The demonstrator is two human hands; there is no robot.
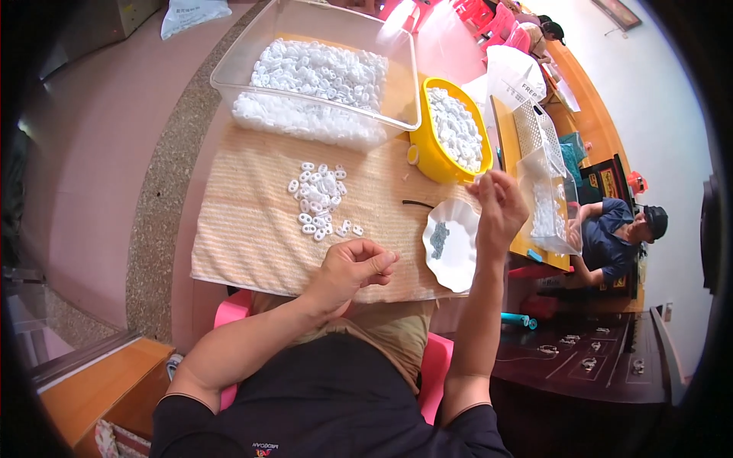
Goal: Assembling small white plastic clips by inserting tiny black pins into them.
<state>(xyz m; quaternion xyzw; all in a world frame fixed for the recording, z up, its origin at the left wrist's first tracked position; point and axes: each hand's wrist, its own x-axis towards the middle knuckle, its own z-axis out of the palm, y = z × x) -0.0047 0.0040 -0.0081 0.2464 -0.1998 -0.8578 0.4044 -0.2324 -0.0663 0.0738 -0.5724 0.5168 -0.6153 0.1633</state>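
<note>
My left hand (357,266) is closed in a pinch over the front of the striped towel (237,229); anything between its fingertips is too small to make out. Raised beside the yellow tub (427,156), my right hand (500,204) is also pinched, and I cannot tell what it holds. A loose pile of small white plastic pieces with two holes (319,200) lies on the towel beyond my left hand. Below my right hand sits a white scalloped dish (460,248) with a heap of tiny grey-green parts (439,240) in it. More white pieces (456,126) fill the yellow tub.
A large clear bin (221,80) of white pieces stands at the far left of the towel. A thin dark stick (418,203) lies by the dish. At right, a person in dark blue (615,237) sits by another clear bin (569,206). Pink chairs (504,30) stand behind.
</note>
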